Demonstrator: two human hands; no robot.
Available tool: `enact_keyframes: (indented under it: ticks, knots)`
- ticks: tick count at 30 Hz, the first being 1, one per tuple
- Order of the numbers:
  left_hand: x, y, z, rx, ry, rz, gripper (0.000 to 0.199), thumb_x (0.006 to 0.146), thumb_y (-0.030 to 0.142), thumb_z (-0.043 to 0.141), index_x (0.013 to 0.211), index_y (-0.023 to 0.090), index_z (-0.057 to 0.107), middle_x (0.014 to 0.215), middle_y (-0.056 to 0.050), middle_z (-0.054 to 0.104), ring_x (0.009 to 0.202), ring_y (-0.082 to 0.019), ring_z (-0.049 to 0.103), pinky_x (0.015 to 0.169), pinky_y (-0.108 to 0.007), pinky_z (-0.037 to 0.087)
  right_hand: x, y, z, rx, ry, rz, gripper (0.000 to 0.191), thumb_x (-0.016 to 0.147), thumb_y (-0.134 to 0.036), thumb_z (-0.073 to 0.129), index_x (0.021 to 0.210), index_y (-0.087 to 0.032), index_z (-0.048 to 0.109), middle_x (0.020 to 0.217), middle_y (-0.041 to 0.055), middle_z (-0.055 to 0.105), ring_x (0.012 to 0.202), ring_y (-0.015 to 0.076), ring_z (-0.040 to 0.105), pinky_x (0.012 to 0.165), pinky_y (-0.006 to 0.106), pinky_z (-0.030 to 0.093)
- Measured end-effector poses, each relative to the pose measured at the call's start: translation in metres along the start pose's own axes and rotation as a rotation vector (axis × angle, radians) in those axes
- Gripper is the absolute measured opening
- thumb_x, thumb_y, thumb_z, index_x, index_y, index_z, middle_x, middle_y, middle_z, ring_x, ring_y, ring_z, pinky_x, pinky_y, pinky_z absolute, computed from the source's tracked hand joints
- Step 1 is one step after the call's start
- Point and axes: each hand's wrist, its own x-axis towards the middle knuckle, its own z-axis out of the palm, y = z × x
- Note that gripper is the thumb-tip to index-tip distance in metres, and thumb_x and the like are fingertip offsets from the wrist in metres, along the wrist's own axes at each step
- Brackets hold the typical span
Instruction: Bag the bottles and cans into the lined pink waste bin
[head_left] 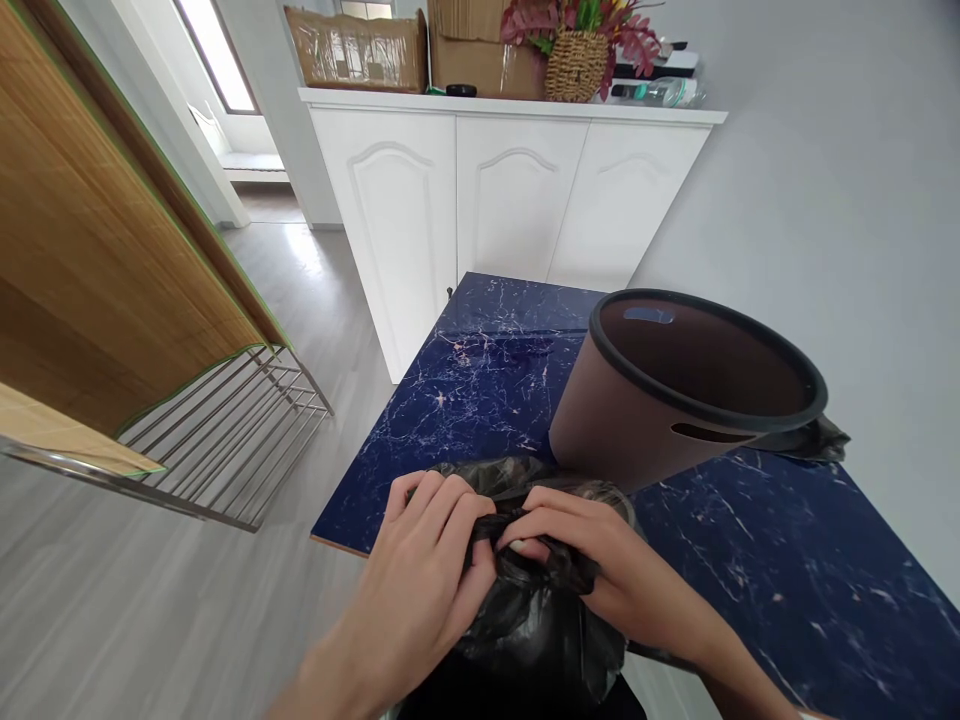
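So both hands are full here: the left hand (pixel 421 555) has its fingers curled over the crumpled black plastic bag (pixel 529 635), and the right hand (pixel 589 545) is pinching a bunched-up bit of the same plastic, fingertips nearly meeting the left's. Can't really tell if there's a knot under those fingers. The bag's right up at the near edge of the glossy dark blue, white-veined counter (pixel 442 400), close to the person's body. Just past it stands a brown round bin with a black rim (pixel 622 425), slot handle facing this way. More dark plastic (pixel 817 440) pokes out behind the bin. White panelled cabinet (pixel 517 190) at the far end, cardboard box (pixel 360 50) on top.
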Motion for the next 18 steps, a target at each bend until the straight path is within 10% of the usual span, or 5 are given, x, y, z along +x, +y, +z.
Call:
enact_keyframes:
  ticks: [8, 13, 18]
  knots:
    - [0.004, 0.004, -0.002, -0.091, 0.021, -0.036, 0.017, 0.099, 0.008, 0.044, 0.101, 0.02, 0.056, 0.088, -0.002, 0.06, 0.083, -0.021, 0.053, 0.087, -0.042, 0.038, -0.012, 0.004, 0.004, -0.139, 0.295, 0.041, 0.022, 0.097, -0.009, 0.06, 0.106, -0.028, 0.066, 0.094, -0.0021, 0.078, 0.08, 0.016, 0.074, 0.069, 0.025, 0.053]
    - [0.006, 0.01, -0.004, -0.114, 0.016, -0.045, 0.035, 0.08, 0.026, 0.074, 0.113, 0.02, 0.065, 0.093, -0.002, 0.06, 0.088, -0.024, 0.056, 0.096, -0.048, 0.035, -0.005, -0.005, 0.002, 0.356, 0.29, 0.225, 0.018, 0.096, -0.034, 0.077, 0.095, -0.026, 0.061, 0.071, -0.0062, 0.065, 0.055, 0.0114, 0.063, 0.051, 0.021, 0.047]
    - [0.007, 0.006, -0.002, -0.14, -0.006, -0.065, 0.023, 0.092, 0.015, 0.068, 0.112, 0.026, 0.07, 0.088, 0.002, 0.059, 0.083, -0.02, 0.057, 0.092, -0.043, 0.033, -0.001, 0.001, -0.001, 0.582, 0.219, 0.298, 0.03, 0.094, -0.05, 0.079, 0.094, -0.024, 0.065, 0.08, -0.0042, 0.06, 0.055, 0.0081, 0.052, 0.047, 0.019, 0.043]
